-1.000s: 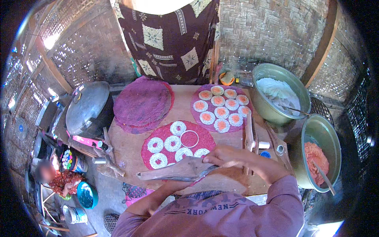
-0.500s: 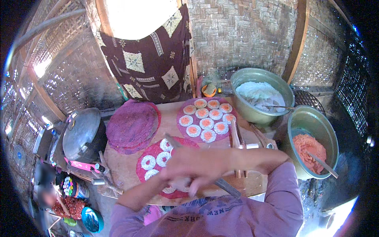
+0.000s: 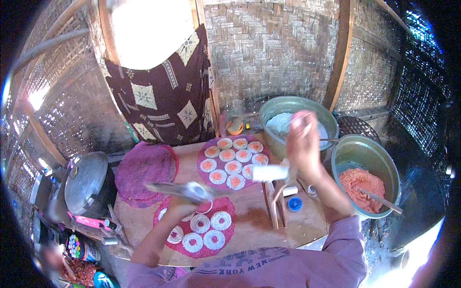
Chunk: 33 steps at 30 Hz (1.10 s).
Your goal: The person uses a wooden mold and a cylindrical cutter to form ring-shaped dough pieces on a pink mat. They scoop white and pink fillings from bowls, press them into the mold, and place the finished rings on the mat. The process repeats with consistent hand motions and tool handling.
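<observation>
My left hand [image 3: 181,207] is closed round a flat wooden-handled tool [image 3: 165,188] with a whitish middle, held over the near pink round sheet [image 3: 218,247]. White paste rings [image 3: 214,239] sit on that sheet, some hidden by the hand and tool. A thin round rim shows just under the tool. My right hand [image 3: 305,144] is raised in front of the green tub of white mixture [image 3: 278,123]. It appears closed on a blurred wooden handle with a white cylinder [image 3: 270,173] across its lower end. The far pink sheet [image 3: 204,152] carries white discs with orange centres.
Purple round sheets [image 3: 144,173] are stacked at the left, beside a large lidded pot [image 3: 86,182]. At the right stands a green tub [image 3: 398,189] of orange mixture with a spoon. A blue cap [image 3: 295,204] and wooden sticks [image 3: 270,206] lie on the table.
My hands, together over the near sheet before, are now apart. The right has moved up and right with a white-ended tool; the left keeps the other tool. More paste rings are uncovered.
</observation>
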Motion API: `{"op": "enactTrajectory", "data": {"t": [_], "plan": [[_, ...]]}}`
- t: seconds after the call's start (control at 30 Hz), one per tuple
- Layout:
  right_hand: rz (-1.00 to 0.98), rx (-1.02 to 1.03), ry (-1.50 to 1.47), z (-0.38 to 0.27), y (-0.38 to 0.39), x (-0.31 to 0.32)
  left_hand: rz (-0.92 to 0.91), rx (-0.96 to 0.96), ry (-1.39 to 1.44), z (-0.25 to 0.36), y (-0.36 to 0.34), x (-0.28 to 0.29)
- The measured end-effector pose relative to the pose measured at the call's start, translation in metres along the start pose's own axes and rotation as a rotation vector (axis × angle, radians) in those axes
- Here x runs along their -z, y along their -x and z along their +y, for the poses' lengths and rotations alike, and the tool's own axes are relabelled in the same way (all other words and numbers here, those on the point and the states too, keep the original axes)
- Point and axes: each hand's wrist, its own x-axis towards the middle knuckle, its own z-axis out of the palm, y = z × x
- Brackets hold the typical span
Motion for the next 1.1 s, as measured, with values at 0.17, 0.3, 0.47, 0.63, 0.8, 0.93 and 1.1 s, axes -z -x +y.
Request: {"op": "enactTrajectory", "data": {"t": [0.17, 0.3, 0.47, 0.63, 0.8, 0.93, 1.1], "plan": [[0.722, -0.048, -0.477, 0.060, -0.023, 0.007, 0.358, -0.197, -0.146, -0.015, -0.049, -0.049], [0.144, -0.443, -0.669, 0.129, -0.014, 0.000, 0.807, -0.401, -0.374, 0.018, -0.072, -0.046], [-0.219, -0.238, 1.962, 0.178, -0.081, 0.161, 0.710, -0.467, 0.057, 0.034, -0.069, -0.035], [-0.631, -0.804, 1.990, 0.202, -0.081, 0.252, 0.380, -0.014, 0.072, 0.012, -0.079, -0.098], [-0.674, -0.597, 1.930, 0.174, -0.099, 0.249, 0.235, -0.142, -0.209, -0.011, -0.089, -0.125], [-0.778, -0.409, 1.927, 0.165, -0.115, 0.252, 0.271, -0.119, -0.149, -0.039, -0.102, -0.136], [-0.889, -0.160, 2.049, 0.188, -0.127, 0.266, 0.469, -0.412, -0.796, -0.073, -0.110, -0.138]]}}
